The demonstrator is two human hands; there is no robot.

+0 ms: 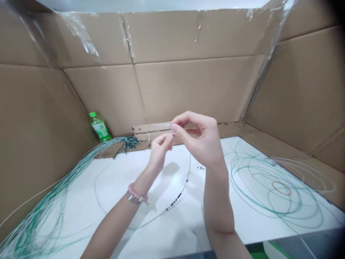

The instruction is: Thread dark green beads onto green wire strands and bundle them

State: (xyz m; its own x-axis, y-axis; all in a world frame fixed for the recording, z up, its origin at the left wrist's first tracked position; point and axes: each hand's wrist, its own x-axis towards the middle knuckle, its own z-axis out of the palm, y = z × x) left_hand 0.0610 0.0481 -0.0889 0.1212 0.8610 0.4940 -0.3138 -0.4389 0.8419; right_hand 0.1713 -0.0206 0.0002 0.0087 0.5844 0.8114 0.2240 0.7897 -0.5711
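Note:
My right hand [201,135] is closed in a pinch on a thin, pale line [161,125], whose end sticks out to the left of the fingertips. Just below and left of it, my left hand [161,145] is pinched shut on what looks like a small black bead [173,135], mostly covered by the fingers. The two sets of fingertips nearly touch, held above the white board. Beneath my hands, a greenish line curves down across the board with several black beads [176,199] strung on it. A few loose black beads [201,168] lie beside my right wrist.
A thick bundle of green and white lines [72,172] runs along the left, its dark tips gathered at the back. Loose coils [269,187] and a tan ring [281,188] lie right. A green-capped bottle [100,127] stands back left. Cardboard walls [172,86] surround the white board [118,187].

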